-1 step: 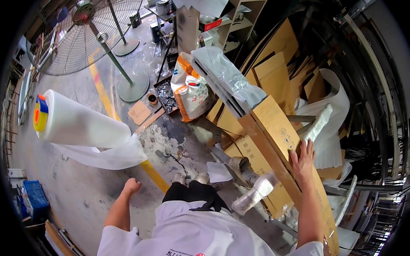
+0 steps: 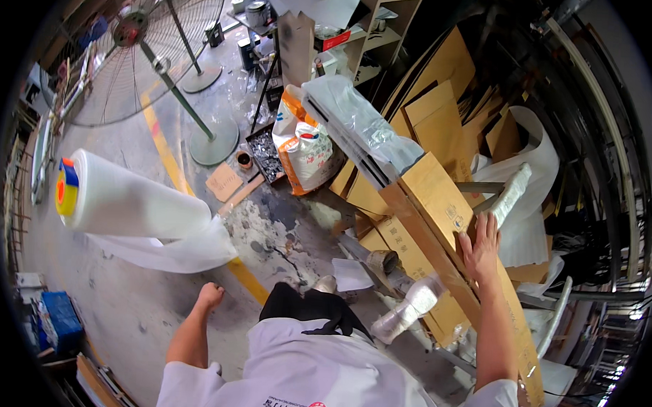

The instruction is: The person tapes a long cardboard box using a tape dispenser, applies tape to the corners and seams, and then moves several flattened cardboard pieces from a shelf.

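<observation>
A long cardboard box (image 2: 435,195) runs slantwise along my right side. Clear plastic film (image 2: 375,126) covers the flat panels that stick out beyond its far end. My right hand (image 2: 481,253) rests on the top of the box, palm down with its fingers spread. Away from the box, my left hand (image 2: 210,295) hangs over the floor with its fingers curled in, and nothing shows in it. Beneath the box, a support wrapped in clear film (image 2: 411,305) pokes out beside my right leg; another wrapped bar (image 2: 512,190) rises on the far side of it.
A big roll of white foam sheet (image 2: 143,197) stands to the left, its loose end trailing. Behind it is a fan (image 2: 212,141). Ahead are a white and orange sack (image 2: 309,160) and a tray of small dark pieces (image 2: 265,150). Flattened cardboard (image 2: 437,110) leans beyond the box.
The view has shifted slightly, and one of my shoes has gone out of sight under my trouser leg. My right hand stays on the box; my left hand keeps its curl.
</observation>
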Demonstrator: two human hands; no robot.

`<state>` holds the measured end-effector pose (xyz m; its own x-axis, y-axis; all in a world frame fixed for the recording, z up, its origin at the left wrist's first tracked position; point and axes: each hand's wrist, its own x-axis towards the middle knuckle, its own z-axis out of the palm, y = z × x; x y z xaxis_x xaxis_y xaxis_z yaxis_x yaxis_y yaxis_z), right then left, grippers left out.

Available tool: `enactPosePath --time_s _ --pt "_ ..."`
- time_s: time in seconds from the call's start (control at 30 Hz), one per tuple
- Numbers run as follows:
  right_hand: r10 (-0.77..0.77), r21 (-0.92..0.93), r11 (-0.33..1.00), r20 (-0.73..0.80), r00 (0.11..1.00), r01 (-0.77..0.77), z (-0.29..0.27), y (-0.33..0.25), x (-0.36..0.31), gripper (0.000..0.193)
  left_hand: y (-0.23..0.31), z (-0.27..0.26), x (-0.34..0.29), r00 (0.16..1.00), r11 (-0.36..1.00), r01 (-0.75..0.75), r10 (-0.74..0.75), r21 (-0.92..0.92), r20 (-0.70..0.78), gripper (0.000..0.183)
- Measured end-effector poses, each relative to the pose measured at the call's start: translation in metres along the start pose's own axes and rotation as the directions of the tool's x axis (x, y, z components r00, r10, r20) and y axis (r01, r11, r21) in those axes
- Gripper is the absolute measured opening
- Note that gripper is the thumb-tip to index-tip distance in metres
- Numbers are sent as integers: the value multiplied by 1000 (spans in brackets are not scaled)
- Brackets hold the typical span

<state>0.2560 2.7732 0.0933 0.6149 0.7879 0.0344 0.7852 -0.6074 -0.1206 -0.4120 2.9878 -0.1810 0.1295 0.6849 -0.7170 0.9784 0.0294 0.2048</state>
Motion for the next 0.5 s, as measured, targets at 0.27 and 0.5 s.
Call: enactPosePath --time_s 0.27,0.5 --pt "46 84 995 115 992 -56 1 -53 47 83 248 -16 68 885 926 -347 376 -150 273 28" --pt "56 96 992 197 979 -76 -11 -46 54 93 610 -252 20 -533 202 -519 683 -830 499 28"
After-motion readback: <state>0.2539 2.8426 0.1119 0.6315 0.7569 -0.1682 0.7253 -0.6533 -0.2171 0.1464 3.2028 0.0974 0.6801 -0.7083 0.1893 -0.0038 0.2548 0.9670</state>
